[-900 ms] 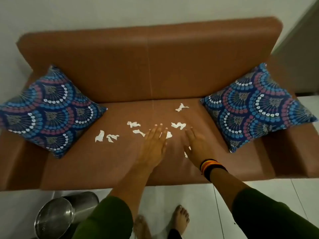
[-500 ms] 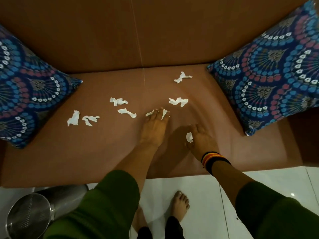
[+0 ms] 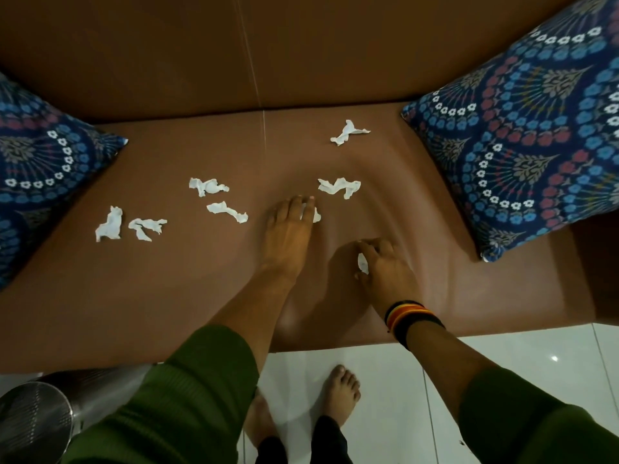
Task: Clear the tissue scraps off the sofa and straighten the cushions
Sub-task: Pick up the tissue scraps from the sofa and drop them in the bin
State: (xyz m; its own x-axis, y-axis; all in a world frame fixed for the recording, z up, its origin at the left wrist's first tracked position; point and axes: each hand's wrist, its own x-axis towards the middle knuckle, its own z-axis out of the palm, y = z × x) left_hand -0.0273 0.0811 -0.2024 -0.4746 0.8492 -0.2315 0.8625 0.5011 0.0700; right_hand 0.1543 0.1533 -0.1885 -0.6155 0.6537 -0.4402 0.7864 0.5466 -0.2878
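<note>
Several white tissue scraps lie on the brown sofa seat [image 3: 167, 296]: one at the far right [image 3: 348, 132], one mid-right [image 3: 340, 187], two in the middle [image 3: 207, 187] [image 3: 227, 211], two at the left [image 3: 109, 225] [image 3: 147, 226]. My left hand [image 3: 288, 232] lies flat on the seat, its fingertips pinching a scrap [image 3: 310, 214]. My right hand [image 3: 385, 269] is curled around another small scrap [image 3: 362, 262]. Two blue patterned cushions lean at the ends, the left cushion [image 3: 40, 169] and the right cushion [image 3: 522, 142].
A shiny metal bin [image 3: 37, 420] stands on the white tiled floor [image 3: 395, 380] at the lower left, in front of the sofa. My bare feet [image 3: 341, 393] are on the tiles. The sofa backrest [image 3: 234, 51] rises behind the seat.
The view has come closer to the seat. My right hand has closed around a small scrap, and my left fingertips have drawn together on another scrap.
</note>
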